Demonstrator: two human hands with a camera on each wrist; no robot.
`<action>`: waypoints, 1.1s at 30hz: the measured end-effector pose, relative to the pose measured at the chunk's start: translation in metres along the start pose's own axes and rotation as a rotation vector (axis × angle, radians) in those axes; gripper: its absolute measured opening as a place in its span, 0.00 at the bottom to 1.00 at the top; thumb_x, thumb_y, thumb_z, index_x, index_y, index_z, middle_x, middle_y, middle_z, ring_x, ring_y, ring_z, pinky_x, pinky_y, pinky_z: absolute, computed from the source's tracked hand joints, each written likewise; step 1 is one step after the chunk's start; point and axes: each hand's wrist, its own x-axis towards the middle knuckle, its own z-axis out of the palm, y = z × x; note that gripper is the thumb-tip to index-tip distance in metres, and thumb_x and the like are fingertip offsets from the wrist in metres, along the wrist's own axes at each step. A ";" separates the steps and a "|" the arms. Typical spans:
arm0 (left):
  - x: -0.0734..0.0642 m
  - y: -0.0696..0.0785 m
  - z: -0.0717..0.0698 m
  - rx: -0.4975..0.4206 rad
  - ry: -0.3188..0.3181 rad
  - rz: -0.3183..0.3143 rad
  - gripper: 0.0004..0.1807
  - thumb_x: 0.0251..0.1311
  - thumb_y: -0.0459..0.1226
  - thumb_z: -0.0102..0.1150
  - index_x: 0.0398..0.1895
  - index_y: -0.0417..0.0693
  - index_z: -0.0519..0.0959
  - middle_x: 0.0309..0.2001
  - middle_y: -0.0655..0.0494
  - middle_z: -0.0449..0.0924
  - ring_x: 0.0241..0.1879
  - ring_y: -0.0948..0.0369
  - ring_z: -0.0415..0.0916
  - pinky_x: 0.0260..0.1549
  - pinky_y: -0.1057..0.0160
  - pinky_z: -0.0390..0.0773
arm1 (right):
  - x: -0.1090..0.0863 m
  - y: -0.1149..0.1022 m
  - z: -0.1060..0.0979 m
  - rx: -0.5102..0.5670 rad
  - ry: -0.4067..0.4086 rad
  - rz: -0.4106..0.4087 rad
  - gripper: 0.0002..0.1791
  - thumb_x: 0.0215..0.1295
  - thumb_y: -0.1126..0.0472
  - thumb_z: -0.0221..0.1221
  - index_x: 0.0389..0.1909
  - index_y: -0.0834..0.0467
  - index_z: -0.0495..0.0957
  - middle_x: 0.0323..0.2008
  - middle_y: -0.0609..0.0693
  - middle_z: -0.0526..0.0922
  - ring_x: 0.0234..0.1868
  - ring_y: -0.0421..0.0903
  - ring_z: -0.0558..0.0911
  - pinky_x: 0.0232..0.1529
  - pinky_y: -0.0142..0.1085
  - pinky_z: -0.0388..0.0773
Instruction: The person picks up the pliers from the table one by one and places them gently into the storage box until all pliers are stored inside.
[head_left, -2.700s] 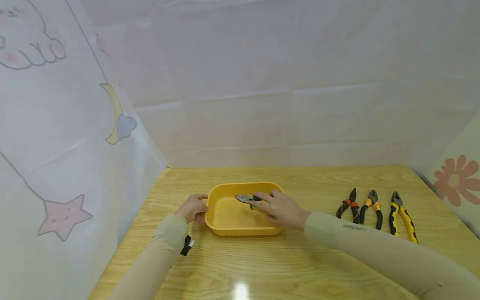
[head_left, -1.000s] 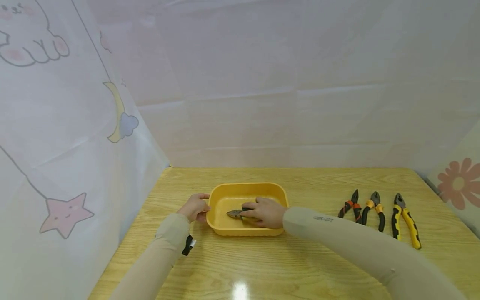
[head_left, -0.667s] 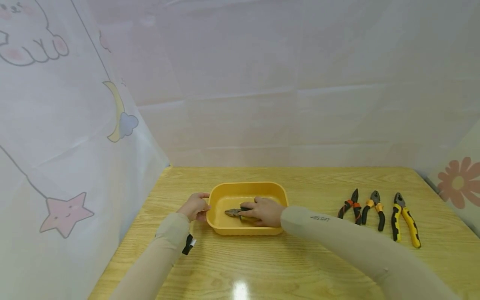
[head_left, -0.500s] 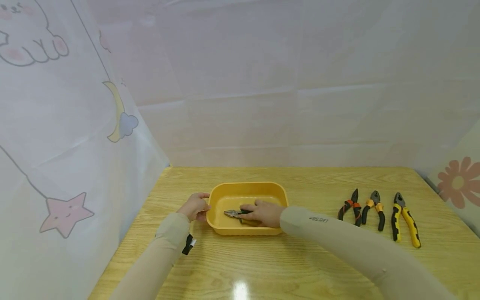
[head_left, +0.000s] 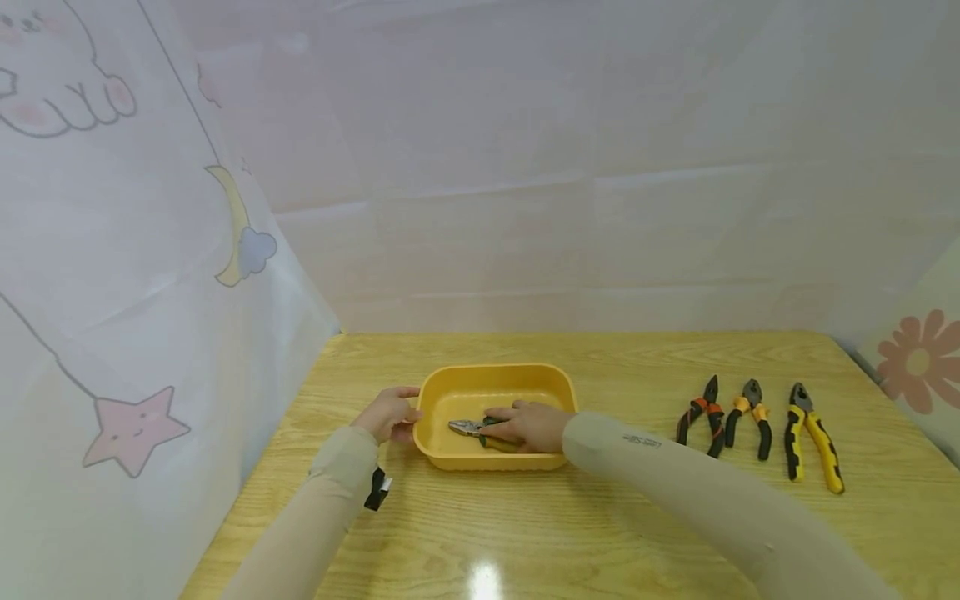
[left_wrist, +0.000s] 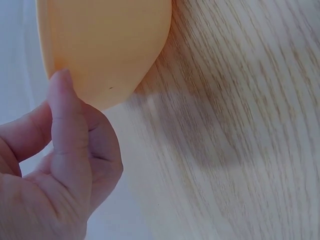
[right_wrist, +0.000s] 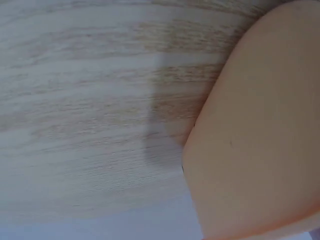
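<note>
My left hand (head_left: pixel 388 415) grips the left end of a yellow plastic basin (head_left: pixel 494 463). In the left wrist view a fingertip of that hand (left_wrist: pixel 70 145) meets the basin's wall (left_wrist: pixel 107 45), and the other fingers are curled. Inside the basin, pliers (head_left: pixel 465 427) with a metal head and dark green and yellow handles lie low, head to the left. My right hand (head_left: pixel 536 425) reaches over the basin's right side, thumb and fingers about the upper handle; the handle ends are hidden beneath it. The right wrist view shows mostly the basin's outside (right_wrist: pixel 255 125).
On the wooden table (head_left: pixel 637 517), to the right, stand apart red-and-black needle-nose pliers (head_left: pixel 711 408), orange-and-black pliers (head_left: pixel 752 408) and yellow-and-black pliers (head_left: pixel 801 408). The right sleeve (head_left: pixel 675 475) passes in front of them. Printed cloth hangs behind and at the sides.
My right hand has brought the green-and-yellow pliers down and left into the basin. Lately the hand barely moves, and more of the lower handle shows. My left hand stays at the basin.
</note>
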 end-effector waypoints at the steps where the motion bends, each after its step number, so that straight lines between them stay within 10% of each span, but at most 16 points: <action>1: 0.000 -0.001 0.000 -0.005 -0.002 0.000 0.29 0.68 0.24 0.49 0.72 0.39 0.61 0.52 0.33 0.74 0.27 0.55 0.76 0.19 0.65 0.79 | -0.001 0.001 0.000 0.030 0.009 0.010 0.32 0.67 0.56 0.62 0.71 0.44 0.65 0.72 0.50 0.61 0.59 0.56 0.72 0.52 0.45 0.77; 11: -0.001 -0.005 -0.001 -0.032 -0.008 0.007 0.29 0.68 0.25 0.51 0.72 0.39 0.61 0.46 0.36 0.77 0.26 0.58 0.75 0.19 0.67 0.78 | -0.026 0.014 -0.016 0.219 0.122 0.059 0.31 0.66 0.58 0.63 0.69 0.57 0.68 0.68 0.60 0.64 0.65 0.61 0.66 0.63 0.53 0.66; 33: 0.001 -0.009 -0.003 -0.117 -0.041 -0.006 0.29 0.68 0.26 0.51 0.72 0.40 0.62 0.36 0.43 0.77 0.23 0.60 0.72 0.18 0.68 0.77 | -0.075 0.025 -0.025 0.114 0.410 0.080 0.27 0.61 0.58 0.66 0.60 0.62 0.75 0.59 0.61 0.75 0.58 0.60 0.73 0.57 0.54 0.71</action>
